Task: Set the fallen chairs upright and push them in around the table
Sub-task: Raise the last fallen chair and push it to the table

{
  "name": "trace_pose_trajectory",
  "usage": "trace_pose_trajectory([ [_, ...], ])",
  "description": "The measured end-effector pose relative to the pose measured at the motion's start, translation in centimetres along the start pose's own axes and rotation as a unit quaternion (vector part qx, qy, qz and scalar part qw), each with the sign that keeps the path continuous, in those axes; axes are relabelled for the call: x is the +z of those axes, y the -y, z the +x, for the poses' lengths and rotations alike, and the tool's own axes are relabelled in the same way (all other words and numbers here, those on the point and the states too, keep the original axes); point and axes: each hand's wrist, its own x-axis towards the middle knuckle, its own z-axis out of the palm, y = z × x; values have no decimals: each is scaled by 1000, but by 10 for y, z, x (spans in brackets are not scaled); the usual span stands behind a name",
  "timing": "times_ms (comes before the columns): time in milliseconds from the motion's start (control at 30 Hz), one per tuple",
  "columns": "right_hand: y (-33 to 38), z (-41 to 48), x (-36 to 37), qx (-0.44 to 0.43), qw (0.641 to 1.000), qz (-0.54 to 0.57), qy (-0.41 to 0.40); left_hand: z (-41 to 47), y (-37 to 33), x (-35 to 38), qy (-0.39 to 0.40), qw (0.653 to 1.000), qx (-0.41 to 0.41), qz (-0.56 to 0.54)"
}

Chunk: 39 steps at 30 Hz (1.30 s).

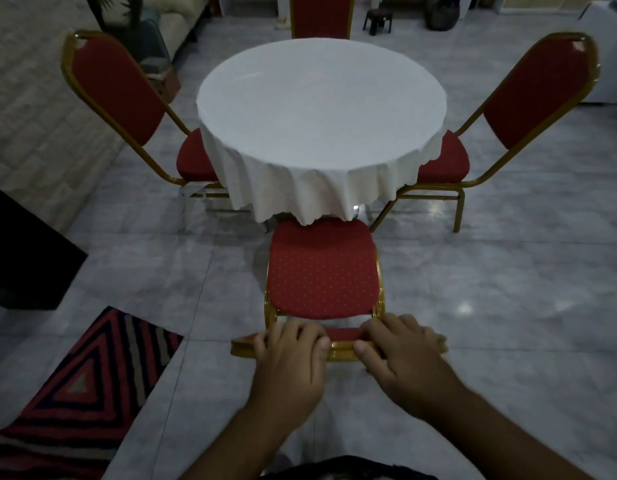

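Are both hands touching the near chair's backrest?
Touching. The head view shows the left hand and right hand wrapped over the near chair's backrest.

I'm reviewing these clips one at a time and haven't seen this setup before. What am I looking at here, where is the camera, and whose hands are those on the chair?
There is no machine here: a person wears one wide-angle camera on the head, looking forward and down, so the hands at the bottom are their own. The left hand and right hand both grip the gold top rail of the near chair, which stands upright with its red seat facing the round table. The front of the seat just reaches the hanging white tablecloth. Three more red chairs stand upright around the table: the left chair, the right chair and the far chair. Nothing lies on the tabletop. A striped rug lies on the tiled floor at lower left.
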Motion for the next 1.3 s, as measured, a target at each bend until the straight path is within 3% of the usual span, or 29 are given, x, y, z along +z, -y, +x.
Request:
trace_pose_trajectory([
  [267,-21,52,0,51,993,-11,-105,66,-5,5,-3,1000,-7,16],
  [533,-31,89,-5,0,997,-13,-82,102,10,5,-14,999,-5,43],
  [1300,-26,84,-10,31,998,-9,-61,98,10,2,3,1000,-11,2],
])
